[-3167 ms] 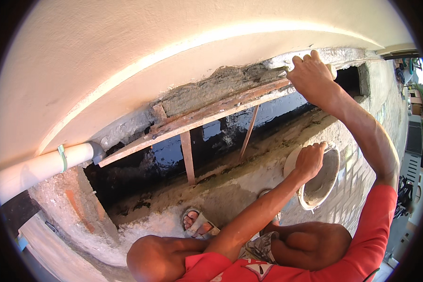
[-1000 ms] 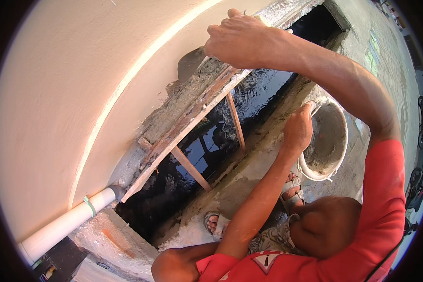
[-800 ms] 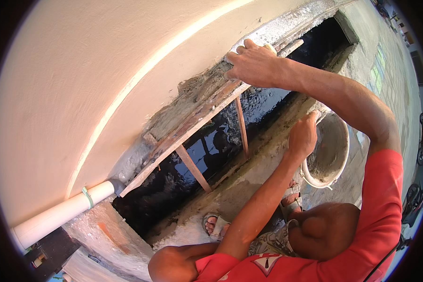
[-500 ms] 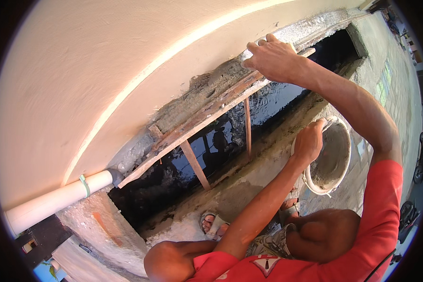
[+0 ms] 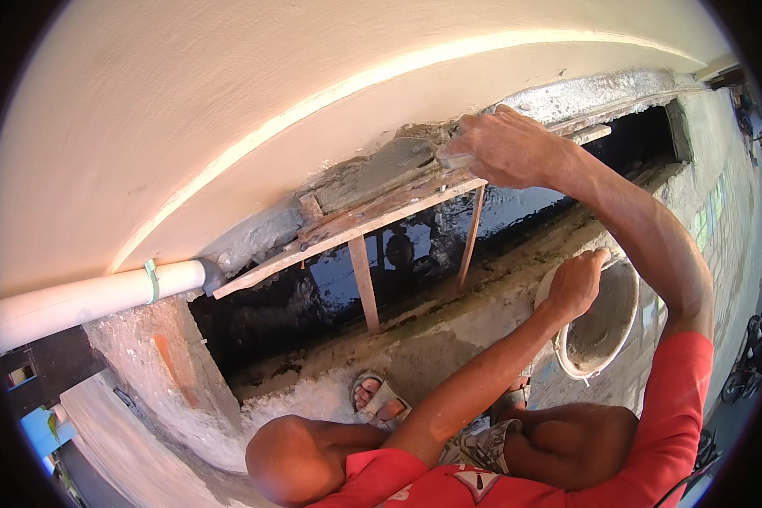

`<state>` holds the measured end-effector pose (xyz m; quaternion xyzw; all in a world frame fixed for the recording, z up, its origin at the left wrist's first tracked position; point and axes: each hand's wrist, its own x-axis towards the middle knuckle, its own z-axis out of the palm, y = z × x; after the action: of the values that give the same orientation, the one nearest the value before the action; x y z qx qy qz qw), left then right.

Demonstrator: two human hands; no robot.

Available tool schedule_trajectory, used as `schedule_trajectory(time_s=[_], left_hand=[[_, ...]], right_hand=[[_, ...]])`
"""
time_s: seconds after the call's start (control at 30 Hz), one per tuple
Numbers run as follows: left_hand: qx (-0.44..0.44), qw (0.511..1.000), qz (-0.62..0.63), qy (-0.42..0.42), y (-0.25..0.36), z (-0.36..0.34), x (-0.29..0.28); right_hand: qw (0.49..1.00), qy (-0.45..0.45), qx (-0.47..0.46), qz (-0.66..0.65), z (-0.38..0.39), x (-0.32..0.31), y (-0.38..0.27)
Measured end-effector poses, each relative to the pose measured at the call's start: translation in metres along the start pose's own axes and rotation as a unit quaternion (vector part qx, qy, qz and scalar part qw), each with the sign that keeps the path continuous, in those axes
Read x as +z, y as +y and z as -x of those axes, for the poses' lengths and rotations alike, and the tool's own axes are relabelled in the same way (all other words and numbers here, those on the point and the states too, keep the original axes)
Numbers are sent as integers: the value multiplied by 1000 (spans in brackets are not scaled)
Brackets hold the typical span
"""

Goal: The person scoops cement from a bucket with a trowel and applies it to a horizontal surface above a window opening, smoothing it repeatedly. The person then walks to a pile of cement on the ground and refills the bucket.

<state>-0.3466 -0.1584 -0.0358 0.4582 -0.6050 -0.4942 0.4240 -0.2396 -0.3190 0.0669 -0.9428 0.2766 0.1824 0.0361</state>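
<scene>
My right hand [image 5: 510,149] is raised to the rough grey ledge under the cream wall [image 5: 229,110]. It grips a flat trowel [image 5: 381,172] coated in wet mortar, pressed against the ledge just above a wooden plank [image 5: 347,229]. My left hand [image 5: 577,283] grasps the rim of a white bucket [image 5: 605,326] with grey mortar inside, held low on the right. My knees and red sleeves fill the lower edge.
Two thin wooden props [image 5: 364,292] hold the plank over a channel of dark water [image 5: 415,254]. A white pipe [image 5: 85,296] enters the wall at left. My sandalled foot [image 5: 381,398] rests on the concrete kerb [image 5: 330,381]. A paved path runs along the right.
My right hand has slid left and down along the ledge with the trowel. My left hand has stayed on the bucket rim. The view has tilted.
</scene>
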Motion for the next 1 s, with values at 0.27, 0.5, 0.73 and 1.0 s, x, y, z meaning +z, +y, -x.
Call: schedule_trajectory(time_s=[0.27, 0.5, 0.73, 1.0], left_hand=[[-28, 999, -11, -25, 3, 1, -7], [-15, 1000, -10, -10, -7, 0, -2], [-42, 997, -57, -37, 2, -6, -7], [-36, 997, -61, -36, -3, -4, -3]], right_hand=[[997, 23, 74, -26, 27, -1, 27], [994, -10, 91, 67, 34, 10, 46], [987, -10, 95, 125, 39, 2, 53], [983, -28, 139, 117, 45, -3, 51]])
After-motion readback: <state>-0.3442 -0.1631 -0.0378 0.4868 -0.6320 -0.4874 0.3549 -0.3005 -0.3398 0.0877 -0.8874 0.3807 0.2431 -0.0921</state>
